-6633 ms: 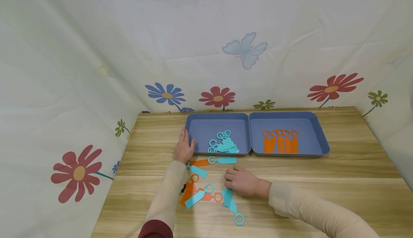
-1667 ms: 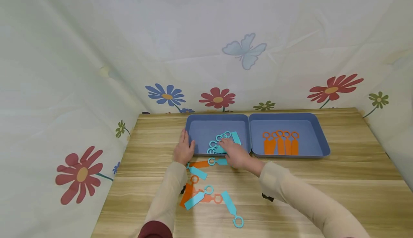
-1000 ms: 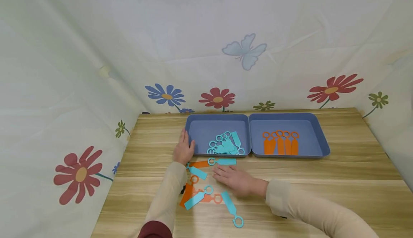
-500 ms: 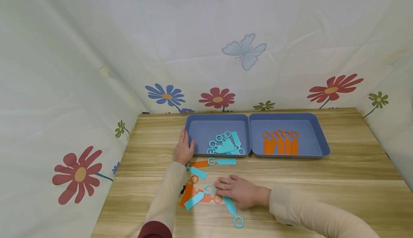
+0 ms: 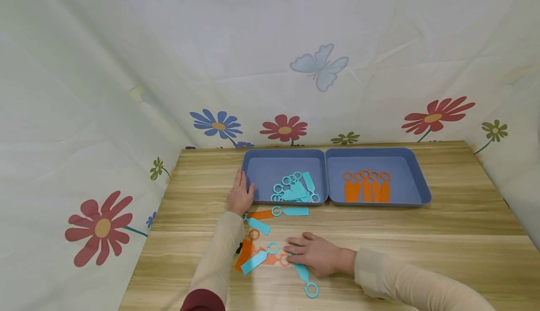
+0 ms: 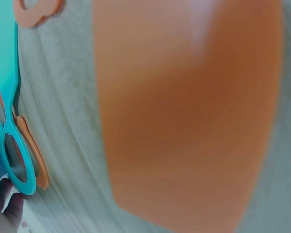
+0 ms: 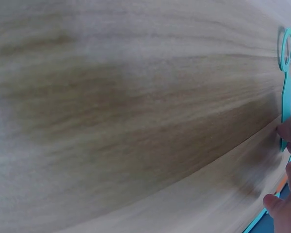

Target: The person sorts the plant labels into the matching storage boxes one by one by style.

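My left hand [image 5: 239,197] lies against the left wall of the left blue tray [image 5: 261,161], fingers straight. Several teal ring-ended tags [image 5: 295,191] are heaped in that tray. On the table my right hand [image 5: 318,254] reaches leftward, its fingers spread over the plain end of a teal tag [image 5: 301,271] whose ring points toward me. In the right wrist view, the thumb [image 7: 290,128] touches this tag [image 7: 286,94], while other fingertips stay apart from it. To the left, another teal tag [image 5: 255,262] overlaps orange tags [image 5: 244,255].
The right blue tray [image 5: 405,175] holds several orange tags [image 5: 367,190] in a row. In front of the left tray lie a teal tag [image 5: 295,211], an orange tag [image 5: 260,216] and a slanted teal tag [image 5: 259,226]. A flowered cloth [image 5: 270,91] hangs behind the table.
A teal tag has been laid in the left tray by my right hand. That hand has since come back to the table, onto the nearest teal tag. My left hand stays put.
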`<state>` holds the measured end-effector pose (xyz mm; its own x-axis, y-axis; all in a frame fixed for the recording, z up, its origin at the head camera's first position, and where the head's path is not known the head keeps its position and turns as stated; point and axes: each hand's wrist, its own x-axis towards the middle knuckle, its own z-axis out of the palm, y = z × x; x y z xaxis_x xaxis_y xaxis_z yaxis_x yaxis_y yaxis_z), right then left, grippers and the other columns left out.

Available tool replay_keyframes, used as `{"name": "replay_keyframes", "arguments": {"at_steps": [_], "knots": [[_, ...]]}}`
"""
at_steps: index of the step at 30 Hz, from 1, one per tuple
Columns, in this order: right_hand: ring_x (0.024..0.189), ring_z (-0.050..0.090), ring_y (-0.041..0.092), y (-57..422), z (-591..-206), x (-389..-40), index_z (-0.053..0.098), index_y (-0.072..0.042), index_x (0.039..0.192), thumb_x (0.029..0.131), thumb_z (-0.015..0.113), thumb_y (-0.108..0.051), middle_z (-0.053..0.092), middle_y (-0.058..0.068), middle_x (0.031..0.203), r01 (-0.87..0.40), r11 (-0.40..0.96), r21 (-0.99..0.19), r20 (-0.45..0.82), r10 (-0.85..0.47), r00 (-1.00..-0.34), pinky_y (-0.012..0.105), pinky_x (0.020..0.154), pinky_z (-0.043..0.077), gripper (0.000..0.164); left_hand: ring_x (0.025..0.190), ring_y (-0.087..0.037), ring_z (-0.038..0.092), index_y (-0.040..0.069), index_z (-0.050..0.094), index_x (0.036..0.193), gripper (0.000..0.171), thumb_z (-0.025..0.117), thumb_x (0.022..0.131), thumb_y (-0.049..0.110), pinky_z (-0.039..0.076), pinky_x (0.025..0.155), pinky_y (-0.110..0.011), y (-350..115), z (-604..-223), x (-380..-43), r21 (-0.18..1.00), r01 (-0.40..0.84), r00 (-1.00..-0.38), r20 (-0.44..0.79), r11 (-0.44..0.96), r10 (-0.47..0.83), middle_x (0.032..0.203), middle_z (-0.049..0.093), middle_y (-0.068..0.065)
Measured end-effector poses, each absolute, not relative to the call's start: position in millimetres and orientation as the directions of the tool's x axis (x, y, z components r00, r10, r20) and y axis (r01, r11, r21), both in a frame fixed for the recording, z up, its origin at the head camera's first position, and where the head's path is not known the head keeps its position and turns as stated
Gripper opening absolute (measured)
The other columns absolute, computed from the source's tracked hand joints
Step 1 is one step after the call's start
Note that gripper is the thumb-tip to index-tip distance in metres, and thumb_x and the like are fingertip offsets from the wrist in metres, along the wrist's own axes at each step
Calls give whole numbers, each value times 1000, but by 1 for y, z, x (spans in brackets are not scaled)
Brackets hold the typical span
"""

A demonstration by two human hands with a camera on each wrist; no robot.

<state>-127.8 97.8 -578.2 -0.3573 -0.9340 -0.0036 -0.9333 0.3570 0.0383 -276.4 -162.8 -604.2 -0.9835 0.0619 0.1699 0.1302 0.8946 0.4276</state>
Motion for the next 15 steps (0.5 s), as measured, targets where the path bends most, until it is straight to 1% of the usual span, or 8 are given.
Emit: {"name": "replay_keyframes", "arguments": {"at_steps": [9,15], "knots": [[128,36,20,100,-580,-129,52,-24,122,86,50,-21,44,2,135,-920,391,29,-3,-920,-391,47,89,40,36,86,-36,58,1,29,138,58,38,92,36,45,74,-43,-162,-605,-278,431,135,-983,174,892,65,148,19,-7],[124,40,22,102,-583,-132,56,-25,114,86,52,-26,48,4,131,-924,380,46,59,-924,-377,45,86,42,29,87,-36,58,2,28,138,59,37,92,36,45,75,-43,-163,-606,-278,425,125,-985,160,897,62,148,16,-6]]}}
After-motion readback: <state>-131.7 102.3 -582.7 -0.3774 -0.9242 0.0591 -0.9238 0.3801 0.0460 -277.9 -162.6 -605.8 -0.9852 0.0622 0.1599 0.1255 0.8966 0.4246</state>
